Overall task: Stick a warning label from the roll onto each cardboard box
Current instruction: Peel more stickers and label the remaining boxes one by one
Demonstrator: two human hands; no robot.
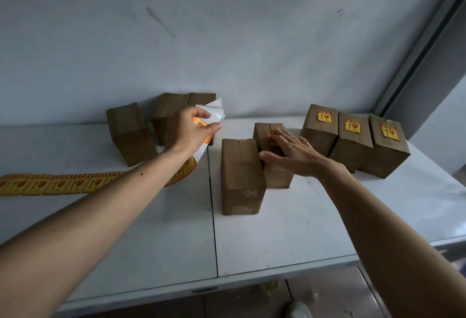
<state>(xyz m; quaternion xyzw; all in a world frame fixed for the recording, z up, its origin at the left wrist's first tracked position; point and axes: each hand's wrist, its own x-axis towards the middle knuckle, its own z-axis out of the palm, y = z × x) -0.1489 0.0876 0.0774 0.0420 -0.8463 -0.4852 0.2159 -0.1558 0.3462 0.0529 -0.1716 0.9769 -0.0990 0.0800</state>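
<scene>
Right hand point(292, 151) flat, fingers spread, pressing warning label point(271, 138) onto centre cardboard box point(273, 156) so it sticks. Left hand point(194, 131) pinches label strip point(60, 184), lifted clear of desk point(302, 221). Three labelled boxes point(353, 141) far right; unlabelled boxes point(131, 133) far left.

the boxes point(242, 173) are brown cardboard, matt, with glossy clear tape along the seams that wrinkles and catches light on the near one. the label strip point(58, 183) is slick paper printed yellow and red, its peeled backing point(214, 113) plain white with a slight sheen. the table point(277, 229) is white, smooth, scuffed and smudged. the wall point(227, 40) is matt painted plaster with marks.
</scene>
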